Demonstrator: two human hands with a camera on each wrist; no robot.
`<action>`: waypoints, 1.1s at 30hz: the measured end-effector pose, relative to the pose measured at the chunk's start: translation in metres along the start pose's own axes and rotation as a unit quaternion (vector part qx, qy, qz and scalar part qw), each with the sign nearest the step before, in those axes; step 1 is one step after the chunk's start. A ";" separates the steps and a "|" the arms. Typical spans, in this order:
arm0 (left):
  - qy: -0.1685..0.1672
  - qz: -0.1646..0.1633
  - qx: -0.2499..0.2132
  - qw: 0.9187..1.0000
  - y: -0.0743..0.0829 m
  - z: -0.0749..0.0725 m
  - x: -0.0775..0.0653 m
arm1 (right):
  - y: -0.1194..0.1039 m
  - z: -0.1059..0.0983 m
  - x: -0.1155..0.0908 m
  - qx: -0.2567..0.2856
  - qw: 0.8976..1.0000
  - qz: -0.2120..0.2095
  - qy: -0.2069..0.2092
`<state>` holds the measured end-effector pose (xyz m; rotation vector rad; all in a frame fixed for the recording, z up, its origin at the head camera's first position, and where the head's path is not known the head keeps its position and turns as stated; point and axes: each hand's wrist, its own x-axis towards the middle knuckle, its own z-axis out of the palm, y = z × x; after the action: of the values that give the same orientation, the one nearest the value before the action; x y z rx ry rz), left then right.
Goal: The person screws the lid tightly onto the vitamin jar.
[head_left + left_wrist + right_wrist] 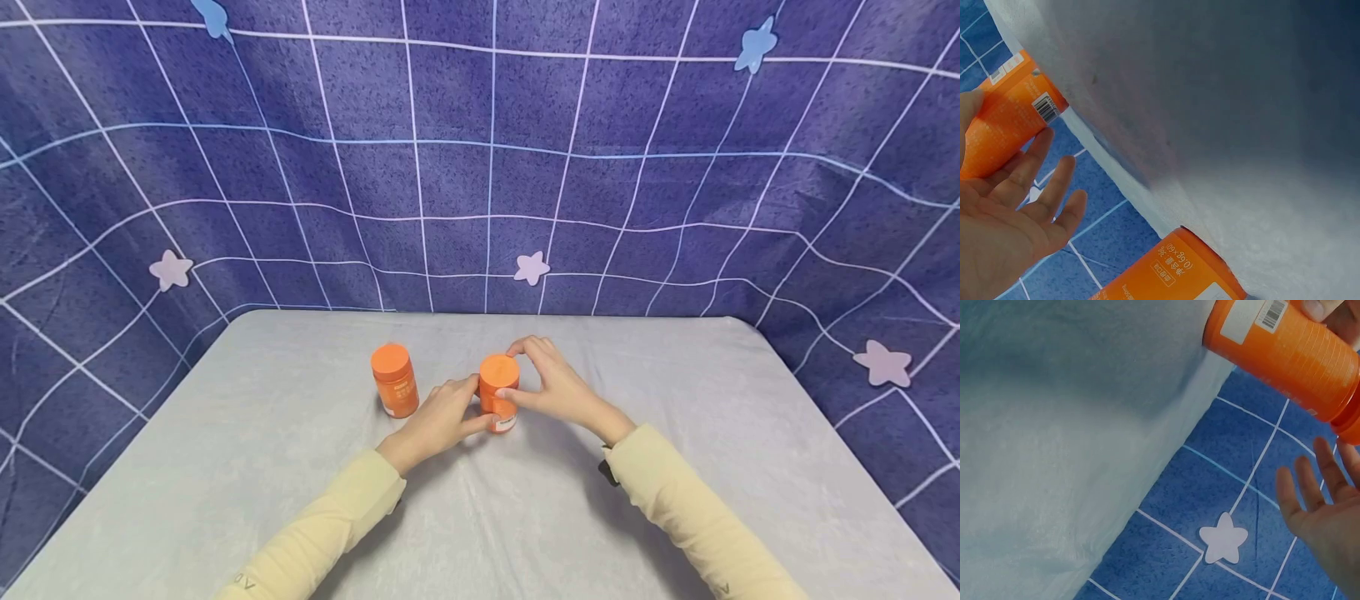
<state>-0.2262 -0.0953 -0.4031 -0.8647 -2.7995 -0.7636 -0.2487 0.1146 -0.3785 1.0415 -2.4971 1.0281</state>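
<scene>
Near the middle of the table stands an orange supplement bottle with a round orange cap. My left hand holds its body low down, thumb at the front and fingers at the left side. The right hand grips the cap from the right, its thumb in front and index finger behind. Seen from the right wrist, the bottle shows a white label with a barcode, and the other right fingers spread below the cap. A second, matching bottle stands capped just left of my left hand.
A pale grey cloth covers the table. Behind and on both sides hangs a blue curtain with a line grid and star shapes. In the left wrist view, the second bottle is close below the left hand.
</scene>
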 end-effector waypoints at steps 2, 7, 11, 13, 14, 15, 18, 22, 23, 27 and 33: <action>0.002 0.001 0.001 1.000 0.000 0.000 0.000 | -0.001 0.001 0.000 -0.008 1.000 0.002 0.005; 0.004 -0.001 0.006 1.000 0.001 0.000 0.000 | -0.002 0.001 0.000 -0.014 1.000 0.005 0.002; 0.003 -0.002 0.007 1.000 0.001 0.000 -0.001 | 0.001 0.000 0.001 0.008 1.000 0.001 -0.013; 0.000 -0.002 0.007 1.000 0.001 0.000 -0.001 | 0.004 -0.002 0.001 0.028 0.999 -0.003 -0.024; -0.001 -0.002 0.006 1.000 0.000 0.000 -0.001 | 0.006 -0.002 0.001 0.038 0.999 -0.006 -0.030; -0.003 -0.003 0.008 1.000 0.000 0.000 -0.001 | 0.007 -0.003 0.002 0.047 0.998 -0.009 -0.036; -0.006 0.000 0.011 1.000 0.000 0.000 -0.001 | 0.008 -0.007 0.002 0.062 0.997 -0.018 -0.053; -0.003 0.006 0.017 1.000 0.000 -0.001 -0.001 | 0.008 -0.012 0.003 0.063 0.995 -0.035 -0.070; -0.001 0.009 0.019 1.000 -0.001 -0.001 -0.001 | 0.007 -0.013 0.003 0.062 0.995 -0.038 -0.074; 0.003 0.019 0.030 0.999 -0.001 0.000 0.000 | 0.007 -0.017 0.003 0.072 0.993 -0.039 -0.090; 0.001 0.018 0.039 0.999 -0.002 0.000 0.000 | 0.008 -0.020 0.005 0.082 0.990 -0.029 -0.107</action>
<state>-0.2274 -0.0963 -0.4039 -0.8962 -2.7832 -0.6462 -0.2586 0.1297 -0.3662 1.3309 -2.5620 1.1786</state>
